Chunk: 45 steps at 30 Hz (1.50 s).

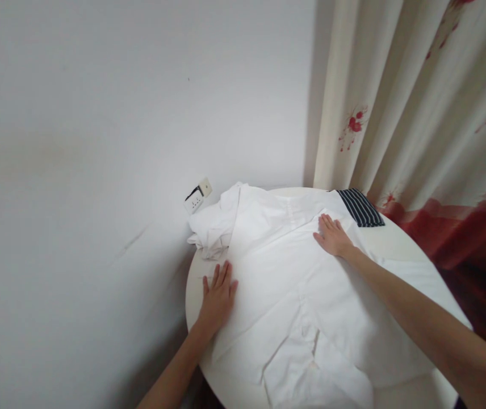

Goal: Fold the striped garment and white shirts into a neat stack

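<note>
A white shirt (277, 272) lies spread over a round white table (195, 284), with creases across its middle and a bunched sleeve at the upper left. My left hand (218, 295) rests flat at the shirt's left edge, fingers spread and partly over the bare tabletop. Farther up on the right, my right hand (332, 234) lies palm down on the fabric with its fingers stretched out. Neither hand grips anything. The near part of the shirt, with a collar or placket-like fold, reaches the bottom of the view.
A dark striped folded cloth (360, 208) lies at the table's far right edge. White wall (141, 113) with a socket (194, 200) stands close on the left and behind. A cream curtain (379, 102) with red flowers hangs on the right.
</note>
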Each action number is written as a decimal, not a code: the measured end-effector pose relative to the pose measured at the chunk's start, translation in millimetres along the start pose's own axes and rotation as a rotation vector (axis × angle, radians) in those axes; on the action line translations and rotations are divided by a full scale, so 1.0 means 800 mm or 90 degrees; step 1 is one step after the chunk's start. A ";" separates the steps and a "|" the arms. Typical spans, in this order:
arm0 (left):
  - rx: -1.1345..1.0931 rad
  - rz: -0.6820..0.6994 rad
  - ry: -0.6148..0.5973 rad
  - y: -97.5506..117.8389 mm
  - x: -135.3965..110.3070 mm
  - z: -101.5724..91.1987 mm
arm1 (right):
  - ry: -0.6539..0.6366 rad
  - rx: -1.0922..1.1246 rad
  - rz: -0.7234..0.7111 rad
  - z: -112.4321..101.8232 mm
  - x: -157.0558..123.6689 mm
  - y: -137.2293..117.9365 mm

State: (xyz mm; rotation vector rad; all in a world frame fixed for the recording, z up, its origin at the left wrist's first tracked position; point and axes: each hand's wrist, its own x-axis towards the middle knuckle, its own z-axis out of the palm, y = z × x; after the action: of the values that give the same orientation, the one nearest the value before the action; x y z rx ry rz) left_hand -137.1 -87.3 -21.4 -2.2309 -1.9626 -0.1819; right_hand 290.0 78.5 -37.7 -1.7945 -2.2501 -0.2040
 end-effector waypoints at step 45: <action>-0.075 0.238 0.118 0.018 0.020 0.037 | 0.177 0.423 0.600 -0.109 -0.346 0.180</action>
State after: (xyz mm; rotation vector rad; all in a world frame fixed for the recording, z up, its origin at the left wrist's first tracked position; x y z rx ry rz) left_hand -121.1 -67.6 -47.6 -2.5024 -1.4473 -0.4454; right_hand 496.9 -170.9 -40.2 -2.0087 -0.9299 0.3983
